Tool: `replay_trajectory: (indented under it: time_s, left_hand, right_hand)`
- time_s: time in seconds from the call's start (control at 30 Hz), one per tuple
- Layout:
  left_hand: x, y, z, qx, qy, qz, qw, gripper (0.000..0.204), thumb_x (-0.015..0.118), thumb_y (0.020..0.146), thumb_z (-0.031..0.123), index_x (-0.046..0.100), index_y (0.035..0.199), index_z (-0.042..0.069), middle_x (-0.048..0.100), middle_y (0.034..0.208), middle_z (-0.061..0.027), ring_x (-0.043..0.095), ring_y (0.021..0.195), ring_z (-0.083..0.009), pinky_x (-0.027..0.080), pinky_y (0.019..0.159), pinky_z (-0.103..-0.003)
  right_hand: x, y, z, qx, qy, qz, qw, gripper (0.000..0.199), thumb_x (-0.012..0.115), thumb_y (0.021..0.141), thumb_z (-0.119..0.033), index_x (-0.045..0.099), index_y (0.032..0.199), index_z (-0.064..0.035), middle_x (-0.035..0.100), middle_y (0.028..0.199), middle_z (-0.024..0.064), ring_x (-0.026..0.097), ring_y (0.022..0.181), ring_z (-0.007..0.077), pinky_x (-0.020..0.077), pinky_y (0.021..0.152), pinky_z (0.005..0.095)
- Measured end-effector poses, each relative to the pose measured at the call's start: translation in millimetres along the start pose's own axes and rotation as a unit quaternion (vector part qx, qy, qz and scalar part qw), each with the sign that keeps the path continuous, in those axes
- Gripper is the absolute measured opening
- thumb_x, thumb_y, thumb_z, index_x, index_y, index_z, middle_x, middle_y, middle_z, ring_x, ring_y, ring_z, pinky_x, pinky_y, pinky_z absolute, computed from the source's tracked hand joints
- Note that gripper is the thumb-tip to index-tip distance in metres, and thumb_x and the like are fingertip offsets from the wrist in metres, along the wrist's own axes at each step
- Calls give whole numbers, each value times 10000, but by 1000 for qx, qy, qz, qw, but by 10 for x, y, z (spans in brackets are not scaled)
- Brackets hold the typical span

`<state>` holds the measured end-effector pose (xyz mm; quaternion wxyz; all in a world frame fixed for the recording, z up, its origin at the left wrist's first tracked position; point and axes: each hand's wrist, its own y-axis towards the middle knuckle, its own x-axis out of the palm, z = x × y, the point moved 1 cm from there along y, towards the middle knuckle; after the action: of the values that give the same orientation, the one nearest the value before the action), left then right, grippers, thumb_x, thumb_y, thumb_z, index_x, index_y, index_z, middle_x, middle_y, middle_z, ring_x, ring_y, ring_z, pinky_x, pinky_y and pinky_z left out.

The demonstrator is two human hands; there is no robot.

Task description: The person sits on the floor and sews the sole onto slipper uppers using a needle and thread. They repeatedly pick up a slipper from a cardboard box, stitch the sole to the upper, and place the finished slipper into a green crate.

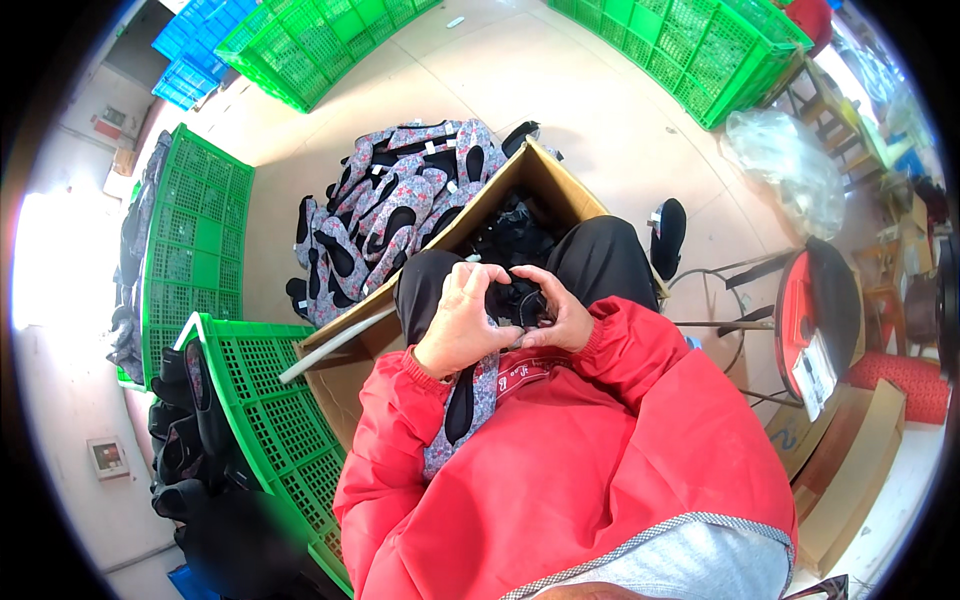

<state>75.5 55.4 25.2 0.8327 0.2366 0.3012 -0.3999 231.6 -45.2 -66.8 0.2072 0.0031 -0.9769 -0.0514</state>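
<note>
Black fabric (pixel 537 308) sits between the fingers (pixel 546 284), near the open carton's (pixel 570 187) edge.

Curled left hand (pixel 458 318) beside right hand (pixel 563 316)

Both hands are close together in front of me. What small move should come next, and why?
Probably ease the hands slightly apart to expose the dark piece between them: the left hand and right hand curl in from either side, thumbs close together, hiding much of it, and the patterned piece below the left hand is partly covered too.
</note>
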Motion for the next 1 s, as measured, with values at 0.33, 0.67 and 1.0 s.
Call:
replay_trajectory:
  time_s: [0.33,0.67,1.0]
  left_hand:
    - [-173,209,218,5,61,-7,998,619,857,572,196,526,1077,57,427,1301,-224,413,1267,-401,361,1053,-447]
    - [-227,399,383,18,89,-32,995,607,844,594,273,573,1074,17,375,1361,-251,343,1334,-420,326,1097,-464]
    - [-188,495,347,45,87,-11,995,639,860,569,343,600,1046,6,438,1304,-287,396,1282,-447,351,1066,-493]
  right_hand:
    - [144,77,-198,21,180,54,982,1115,946,571,-248,310,1467,-61,450,1367,41,459,1229,136,417,969,243]
    - [120,145,-287,25,274,17,961,1061,912,610,-163,290,1468,-137,544,1196,45,548,704,64,409,529,186]
    - [192,158,-390,34,251,62,965,912,628,579,34,369,1432,-157,523,1152,-17,502,553,48,346,463,187]
